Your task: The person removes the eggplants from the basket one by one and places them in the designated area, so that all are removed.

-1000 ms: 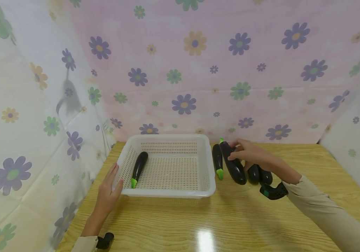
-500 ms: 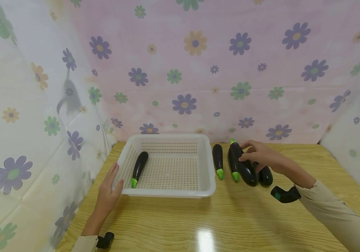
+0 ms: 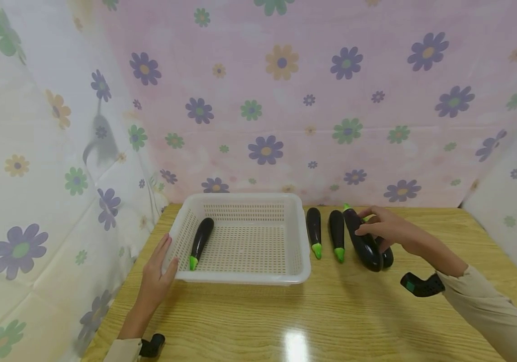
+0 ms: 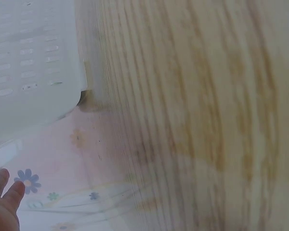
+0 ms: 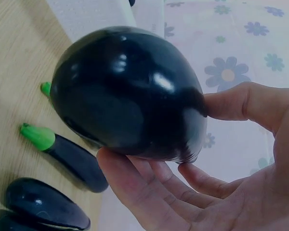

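My right hand (image 3: 390, 226) holds a large, glossy dark eggplant (image 3: 363, 245) between thumb and fingers, over the table's right part. In the right wrist view, the held eggplant (image 5: 127, 96) fills the middle, with the thumb on one side. Under and beside it lies more dark eggplant (image 3: 388, 258), mostly hidden in the head view. Two slimmer eggplants, one nearer the basket (image 3: 314, 226) and one to its right (image 3: 337, 231), lie with green caps toward me. With straight fingers, my left hand (image 3: 154, 276) rests against the left rim of a white plastic basket (image 3: 240, 277).
Inside the basket, one eggplant (image 3: 201, 239) lies along the left side. A wood-grain table (image 3: 240, 317) carries everything. Flower-patterned cloth (image 3: 231, 115) stands behind the table and at both sides.
My right hand has moved to the right with the large eggplant, uncovering the second slim eggplant on the table. My left hand and the basket stay in place.
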Demonstrator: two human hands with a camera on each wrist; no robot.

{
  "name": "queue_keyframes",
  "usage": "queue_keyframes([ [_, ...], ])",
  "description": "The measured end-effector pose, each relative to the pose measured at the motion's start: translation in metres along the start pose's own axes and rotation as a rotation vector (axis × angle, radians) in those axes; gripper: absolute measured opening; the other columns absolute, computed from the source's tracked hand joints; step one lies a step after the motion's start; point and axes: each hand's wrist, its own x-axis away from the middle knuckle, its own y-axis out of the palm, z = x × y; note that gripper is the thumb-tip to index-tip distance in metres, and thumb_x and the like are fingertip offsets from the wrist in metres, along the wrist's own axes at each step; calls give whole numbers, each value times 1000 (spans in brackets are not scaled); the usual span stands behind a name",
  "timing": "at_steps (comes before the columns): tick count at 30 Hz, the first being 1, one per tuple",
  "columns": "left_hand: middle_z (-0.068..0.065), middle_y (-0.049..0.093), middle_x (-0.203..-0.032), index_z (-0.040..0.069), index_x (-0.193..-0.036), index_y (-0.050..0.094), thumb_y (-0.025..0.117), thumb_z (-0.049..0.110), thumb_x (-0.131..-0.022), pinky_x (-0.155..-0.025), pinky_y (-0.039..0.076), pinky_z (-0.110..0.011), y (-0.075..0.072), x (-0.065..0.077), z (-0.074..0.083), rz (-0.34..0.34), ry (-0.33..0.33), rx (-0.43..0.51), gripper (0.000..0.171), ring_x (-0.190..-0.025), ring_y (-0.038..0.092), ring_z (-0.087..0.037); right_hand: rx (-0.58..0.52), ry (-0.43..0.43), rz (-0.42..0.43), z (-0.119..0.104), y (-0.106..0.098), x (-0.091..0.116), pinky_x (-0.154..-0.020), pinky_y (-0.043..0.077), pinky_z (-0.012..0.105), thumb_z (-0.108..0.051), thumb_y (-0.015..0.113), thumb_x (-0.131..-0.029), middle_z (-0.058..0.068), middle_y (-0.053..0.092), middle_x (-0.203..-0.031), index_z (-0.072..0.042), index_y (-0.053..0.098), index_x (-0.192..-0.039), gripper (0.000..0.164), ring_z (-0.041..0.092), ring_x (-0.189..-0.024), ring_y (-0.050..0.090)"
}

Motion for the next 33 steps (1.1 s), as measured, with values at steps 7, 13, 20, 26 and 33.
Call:
queue_keyframes([
  [7,-16,37,-147,-5,-140,40,58,3,-89,-102,16,-8,0,0,0,-5,-9,5,55,-131,35,-39,-1,4,-1,10,-3,1,-62,52,44,-27,59,-93,26,50,-121,5,27,-139,64,26,-78,52],
  [13,-13,34,-149,-4,-142,38,57,4,-90,-103,16,-9,0,1,-1,-17,-21,12,55,-133,33,-38,5,26,2,17,-5,3,-62,51,41,-27,58,-93,24,50,-119,6,26,-139,65,24,-80,50],
  [20,-12,33,-150,-3,-142,38,57,5,-91,-104,17,-11,0,0,-1,-23,-14,12,55,-134,32,-36,-10,30,-4,25,-8,4,-62,51,42,-26,56,-93,26,50,-120,7,24,-140,66,26,-81,50],
  [26,-13,34,-149,-5,-141,39,57,4,-90,-104,16,-10,0,-1,0,-11,-9,16,55,-133,33,-38,0,27,-6,33,-11,5,-64,52,41,-26,56,-94,26,49,-120,9,23,-140,67,26,-85,50],
  [33,-14,36,-148,-6,-140,40,57,2,-89,-104,16,-9,0,0,0,3,-6,17,54,-132,35,-38,12,43,0,40,-15,6,-67,53,42,-28,57,-94,28,47,-122,9,22,-140,68,28,-93,52],
])
